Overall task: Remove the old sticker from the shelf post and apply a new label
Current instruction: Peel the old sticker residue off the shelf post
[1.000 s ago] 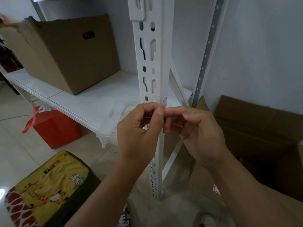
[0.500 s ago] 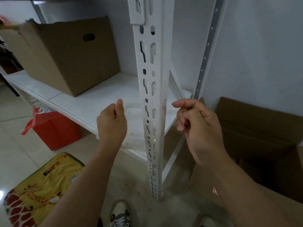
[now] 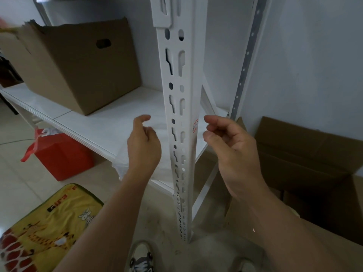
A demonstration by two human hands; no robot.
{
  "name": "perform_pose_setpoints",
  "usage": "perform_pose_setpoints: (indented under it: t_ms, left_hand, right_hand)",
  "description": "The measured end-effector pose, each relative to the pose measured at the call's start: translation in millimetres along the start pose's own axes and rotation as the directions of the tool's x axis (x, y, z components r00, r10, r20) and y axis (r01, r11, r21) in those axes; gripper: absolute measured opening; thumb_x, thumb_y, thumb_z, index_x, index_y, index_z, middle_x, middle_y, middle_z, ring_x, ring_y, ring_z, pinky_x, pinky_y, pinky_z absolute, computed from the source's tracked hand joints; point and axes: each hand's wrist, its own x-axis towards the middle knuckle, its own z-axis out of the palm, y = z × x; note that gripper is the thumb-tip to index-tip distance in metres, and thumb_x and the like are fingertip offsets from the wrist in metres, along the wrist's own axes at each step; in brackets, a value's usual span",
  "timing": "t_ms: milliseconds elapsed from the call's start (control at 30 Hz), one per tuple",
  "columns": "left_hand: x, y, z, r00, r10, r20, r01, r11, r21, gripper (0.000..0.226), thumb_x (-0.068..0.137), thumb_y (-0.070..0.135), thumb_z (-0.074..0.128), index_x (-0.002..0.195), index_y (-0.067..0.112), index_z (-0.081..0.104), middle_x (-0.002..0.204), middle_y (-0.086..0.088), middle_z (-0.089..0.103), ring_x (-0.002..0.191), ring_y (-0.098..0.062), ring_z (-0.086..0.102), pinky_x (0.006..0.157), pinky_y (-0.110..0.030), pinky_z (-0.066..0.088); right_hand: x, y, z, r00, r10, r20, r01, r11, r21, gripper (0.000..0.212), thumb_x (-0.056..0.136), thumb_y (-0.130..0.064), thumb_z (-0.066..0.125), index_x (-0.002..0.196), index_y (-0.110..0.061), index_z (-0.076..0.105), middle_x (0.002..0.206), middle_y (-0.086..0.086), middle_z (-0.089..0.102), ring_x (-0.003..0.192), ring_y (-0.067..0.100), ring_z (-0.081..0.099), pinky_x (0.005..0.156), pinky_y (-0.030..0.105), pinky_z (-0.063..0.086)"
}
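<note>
A white slotted shelf post (image 3: 177, 79) runs down the middle of the view. On its right-hand face, at hand height, sits a small white sticker with red print (image 3: 195, 125). My left hand (image 3: 143, 144) hovers just left of the post, fingers loosely curled and holding nothing visible. My right hand (image 3: 228, 142) hovers just right of the post, its thumb and forefinger a short gap from the sticker and not touching it. Whether anything small lies between the right fingers I cannot tell.
A brown cardboard box (image 3: 78, 63) stands on the white shelf board (image 3: 102, 122) at the left. A red bag (image 3: 59, 154) and a yellow cushion (image 3: 45, 230) lie on the floor below. An open cardboard box (image 3: 306, 173) stands at the right by the wall. My shoe (image 3: 141, 258) is near the post's foot.
Both hands were pinched together on the post at the sticker; they have let go and moved apart, the left to the left and the right to the right.
</note>
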Motion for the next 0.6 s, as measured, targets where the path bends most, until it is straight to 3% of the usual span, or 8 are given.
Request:
perform_pose_setpoints:
  t_ms: [100, 167, 267, 367, 467, 600]
  left_hand:
    - [-22.6, 31.0, -3.6, 0.985, 0.153, -0.083, -0.164, 0.976, -0.142, 0.029, 0.098, 0.013, 0.04, 0.125, 0.018, 0.05, 0.101, -0.003, 0.062, 0.085, -0.009, 0.059, 0.074, -0.018, 0.048]
    - [-40.6, 45.2, -4.2, 0.962, 0.26, -0.087, -0.272, 0.942, -0.196, 0.033, 0.094, 0.026, 0.04, 0.122, 0.014, 0.052, 0.105, -0.003, 0.061, 0.09, -0.009, 0.058, 0.075, -0.014, 0.048]
    - [-57.3, 56.8, -2.8, 0.961, 0.275, -0.014, -0.268, 0.924, -0.273, 0.054, 0.086, 0.048, 0.038, 0.13, 0.018, 0.048, 0.117, 0.002, 0.058, 0.104, -0.011, 0.059, 0.081, -0.018, 0.053]
    - [-60.0, 59.6, 0.9, 0.955, 0.295, 0.038, -0.269, 0.911, -0.311, 0.057, 0.086, 0.047, 0.043, 0.137, 0.023, 0.04, 0.124, 0.007, 0.055, 0.113, -0.011, 0.058, 0.085, -0.024, 0.055]
    - [-61.3, 62.2, 4.6, 0.959, 0.28, 0.048, -0.253, 0.918, -0.305, 0.063, 0.088, 0.041, 0.048, 0.144, 0.018, 0.032, 0.133, 0.002, 0.052, 0.119, -0.012, 0.056, 0.089, -0.028, 0.056]
    - [-62.7, 65.6, 9.2, 0.969, 0.249, 0.014, -0.234, 0.928, -0.288, 0.051, 0.095, 0.026, 0.053, 0.142, 0.022, 0.033, 0.129, 0.008, 0.054, 0.114, -0.002, 0.056, 0.087, -0.019, 0.053]
  right_hand:
    - [-2.0, -0.2, 1.0, 1.0, -0.003, 0.025, 0.004, 0.999, -0.039, 0.02, 0.09, -0.02, 0.062, 0.1, -0.038, 0.064, 0.096, -0.017, 0.068, 0.096, 0.007, 0.064, 0.086, 0.024, 0.055]
    - [-2.5, -0.1, 2.6, 1.0, -0.016, 0.024, 0.019, 0.994, -0.107, 0.017, 0.091, -0.028, 0.06, 0.098, -0.043, 0.061, 0.098, -0.019, 0.066, 0.097, 0.004, 0.063, 0.085, 0.024, 0.055]
    - [-0.2, -1.0, 7.1, 0.999, 0.01, 0.031, -0.006, 0.993, -0.116, 0.014, 0.092, -0.034, 0.055, 0.101, -0.044, 0.058, 0.101, -0.026, 0.064, 0.099, -0.006, 0.059, 0.083, 0.014, 0.052]
    - [2.0, -1.7, 14.7, 0.994, 0.087, 0.073, -0.087, 0.996, -0.003, 0.016, 0.095, -0.03, 0.051, 0.094, -0.043, 0.061, 0.088, -0.034, 0.066, 0.094, -0.01, 0.061, 0.072, 0.008, 0.05]
    - [1.5, -0.1, 21.2, 0.984, 0.142, 0.11, -0.154, 0.981, 0.117, 0.027, 0.099, -0.025, 0.047, 0.085, -0.033, 0.068, 0.086, -0.019, 0.071, 0.091, 0.001, 0.067, 0.077, 0.018, 0.055]
    - [6.1, 0.5, 23.8, 0.941, 0.272, 0.2, -0.328, 0.876, 0.352, 0.034, 0.097, -0.023, 0.043, 0.092, -0.01, 0.074, 0.092, 0.009, 0.073, 0.096, 0.021, 0.069, 0.086, 0.036, 0.055]
